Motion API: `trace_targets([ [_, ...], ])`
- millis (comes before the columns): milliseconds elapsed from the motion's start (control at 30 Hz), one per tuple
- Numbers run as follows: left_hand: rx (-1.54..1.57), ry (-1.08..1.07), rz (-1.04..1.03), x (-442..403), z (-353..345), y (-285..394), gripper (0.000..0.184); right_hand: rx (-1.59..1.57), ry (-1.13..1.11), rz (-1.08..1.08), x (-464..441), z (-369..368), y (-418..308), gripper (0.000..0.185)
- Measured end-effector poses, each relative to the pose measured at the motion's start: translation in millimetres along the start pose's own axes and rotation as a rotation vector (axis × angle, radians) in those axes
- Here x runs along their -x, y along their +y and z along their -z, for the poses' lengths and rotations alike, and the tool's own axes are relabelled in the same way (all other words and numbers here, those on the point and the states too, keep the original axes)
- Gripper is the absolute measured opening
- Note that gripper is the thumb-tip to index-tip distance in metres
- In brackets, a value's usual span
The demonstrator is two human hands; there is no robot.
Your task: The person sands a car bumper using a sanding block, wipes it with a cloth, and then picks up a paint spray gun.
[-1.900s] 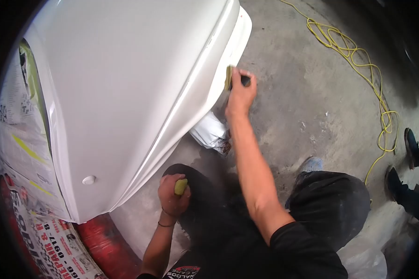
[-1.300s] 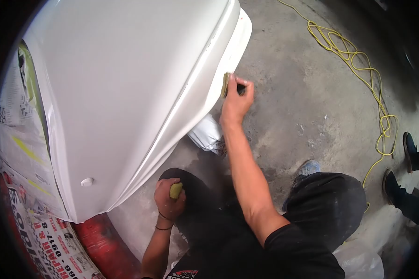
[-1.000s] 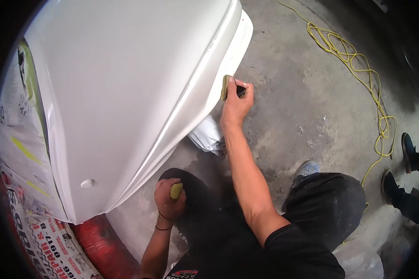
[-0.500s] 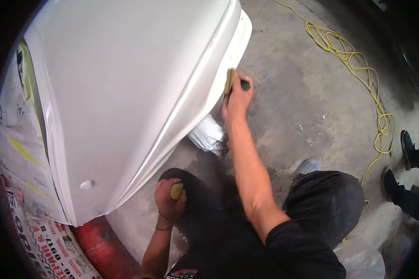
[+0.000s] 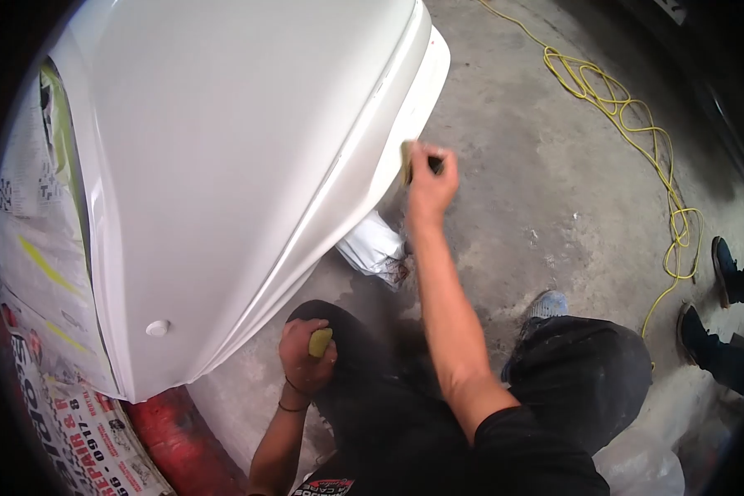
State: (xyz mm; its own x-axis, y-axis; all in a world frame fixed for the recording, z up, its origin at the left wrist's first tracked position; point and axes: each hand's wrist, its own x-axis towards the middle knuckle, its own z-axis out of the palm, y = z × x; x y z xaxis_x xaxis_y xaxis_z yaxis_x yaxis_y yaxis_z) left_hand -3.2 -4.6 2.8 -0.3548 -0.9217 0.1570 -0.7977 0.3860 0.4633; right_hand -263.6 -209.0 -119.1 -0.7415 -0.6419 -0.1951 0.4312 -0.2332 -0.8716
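Fingers of my right hand [image 5: 432, 183] are wrapped round a sanding block [image 5: 406, 164] with a yellowish face and a dark back. That face lies against the edge of a white car body panel [image 5: 223, 165], or very close to it; motion blurs the contact. My left hand [image 5: 304, 364] is closed on a small yellow sponge-like piece [image 5: 320, 342] and rests by my bent left knee, below the panel. A small round white cap [image 5: 158, 328] sits on the panel near its lower corner.
A crumpled white cloth or bag [image 5: 374, 248] lies beneath the panel. Masking paper [image 5: 37, 256] and a printed banner [image 5: 91, 438] border it at left, beside a red curved object [image 5: 182, 438]. A tangled yellow cord [image 5: 674, 190] crosses the concrete floor. Another person's shoes [image 5: 698, 333] are at right.
My right hand has moved slightly down along the panel edge with the sanding block. My left hand keeps its grip in nearly the same place. The view has shifted slightly.
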Motion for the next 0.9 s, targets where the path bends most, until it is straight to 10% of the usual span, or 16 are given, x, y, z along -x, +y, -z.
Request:
trace_targets([
  [633, 0.020, 0.004, 0.017, 7, 2, 5, 0.038, 0.122, 0.067, -0.012, -64, -9, -7, 0.024],
  [900, 0.031, 0.018, -0.020, 3, 2, 4, 0.040, 0.491, 0.033, 0.596, -43, 15, -44, 0.043],
])
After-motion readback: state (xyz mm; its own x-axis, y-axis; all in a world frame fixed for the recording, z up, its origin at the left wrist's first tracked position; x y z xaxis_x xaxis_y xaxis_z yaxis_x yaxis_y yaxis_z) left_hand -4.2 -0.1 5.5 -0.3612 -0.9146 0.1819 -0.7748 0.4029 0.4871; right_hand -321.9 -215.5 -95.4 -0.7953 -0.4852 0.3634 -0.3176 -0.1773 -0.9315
